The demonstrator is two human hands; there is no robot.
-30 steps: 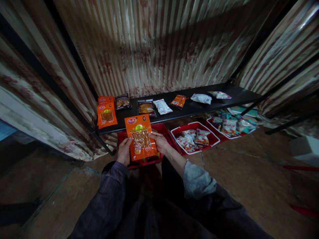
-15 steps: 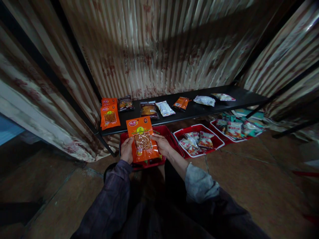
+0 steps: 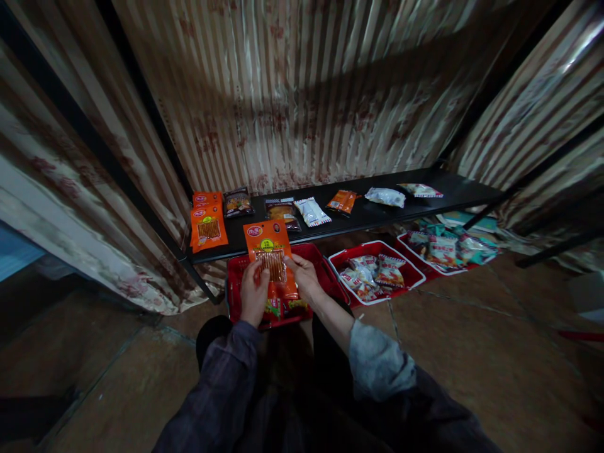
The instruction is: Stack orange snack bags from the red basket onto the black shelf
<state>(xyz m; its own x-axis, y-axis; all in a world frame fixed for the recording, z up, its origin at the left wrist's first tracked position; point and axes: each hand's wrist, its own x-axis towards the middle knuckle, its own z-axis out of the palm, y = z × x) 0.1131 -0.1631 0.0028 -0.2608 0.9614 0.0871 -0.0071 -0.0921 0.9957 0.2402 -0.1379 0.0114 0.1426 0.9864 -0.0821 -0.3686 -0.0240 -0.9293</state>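
An orange snack packet [image 3: 267, 242] with brown sticks behind a clear window is held upright over a red basket [image 3: 328, 277]. My right hand [image 3: 304, 277] grips the packet's right edge, thumb on its front. In front of the packet's lower left is my left hand [image 3: 253, 294], fingers bent and apart; whether they touch the packet is unclear. Below, small colourful packs [image 3: 283, 306] lie in the basket, partly hidden by my hands. Matching orange packets [image 3: 209, 228] overlap at the left end of the black shelf [image 3: 372, 217].
Along the shelf lie dark packs [image 3: 239, 202], a white pack [image 3: 312, 212], an orange pack [image 3: 343, 202] and other pale packs [image 3: 385, 197]. Baskets of snack packs [image 3: 372, 277] stand on the tiled floor to the right. A black shelf post [image 3: 146, 189] rises at left, with striped curtain behind.
My left hand has come off the packet's left edge and moved right, across its front. The packet tilts slightly and stays in my right hand.
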